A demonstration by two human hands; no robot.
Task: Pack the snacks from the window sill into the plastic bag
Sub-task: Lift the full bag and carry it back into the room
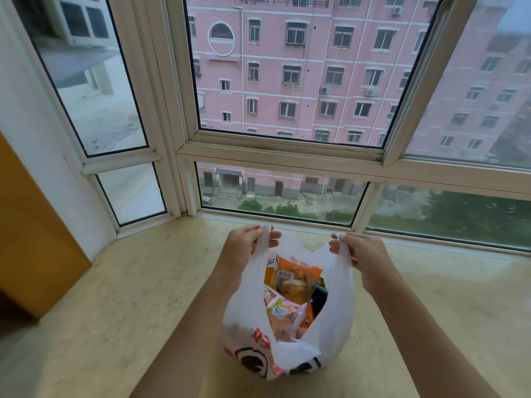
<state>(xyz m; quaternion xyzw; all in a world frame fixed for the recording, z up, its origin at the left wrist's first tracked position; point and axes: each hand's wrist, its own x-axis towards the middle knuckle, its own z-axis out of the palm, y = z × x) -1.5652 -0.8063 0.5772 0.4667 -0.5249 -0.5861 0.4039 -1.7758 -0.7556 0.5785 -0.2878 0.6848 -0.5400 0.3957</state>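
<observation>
left hand [247,239] and right hand [359,251] each pinching a handle of the full white plastic bag [333,317]; sill looks cleared; lift both evenly so orange snack packets [297,278] stay in

A white-framed glass window [283,152] faces a pink multi-storey building [301,67]; an orange-brown wooden panel [31,239] stands left.

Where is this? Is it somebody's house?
Probably a flat high up in a building. A big window looks out on a pink apartment block and down to the street, and a plastic bag of snacks sits on the stone window sill.
</observation>
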